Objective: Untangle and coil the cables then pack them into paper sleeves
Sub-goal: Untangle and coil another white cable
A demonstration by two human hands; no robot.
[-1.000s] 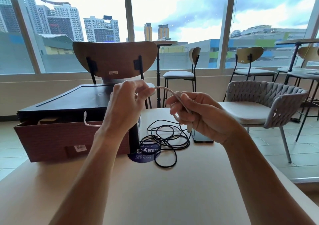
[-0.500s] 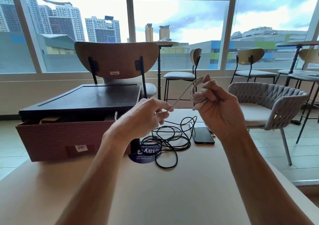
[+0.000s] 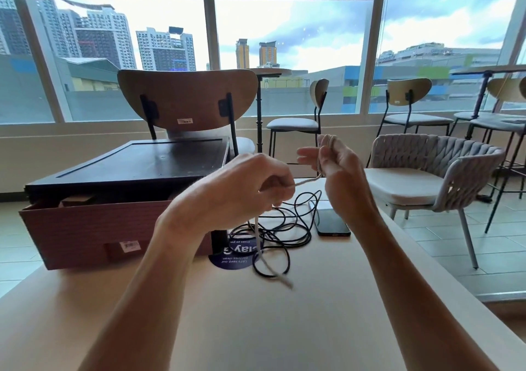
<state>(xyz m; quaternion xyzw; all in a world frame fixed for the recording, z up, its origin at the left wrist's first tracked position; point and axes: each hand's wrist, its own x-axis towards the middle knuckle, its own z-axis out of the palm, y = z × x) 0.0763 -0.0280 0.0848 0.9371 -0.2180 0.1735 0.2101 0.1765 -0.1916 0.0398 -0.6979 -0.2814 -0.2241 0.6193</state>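
Above the beige wooden table [image 3: 256, 328], thin white cable [image 3: 308, 181]: a few turns wound round right hand [image 3: 341, 177], which grips them; left hand [image 3: 247, 191] pinches the slack, tail dangling. Coiling judged partway. Thin black cable [image 3: 273, 232] lies tangled on the table; no paper sleeves visible.

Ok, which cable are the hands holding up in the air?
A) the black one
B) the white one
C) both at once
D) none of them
B: the white cable stretches from the left hand to loops wound round the right hand, while the black cable lies tangled on the table, with neither hand on it.
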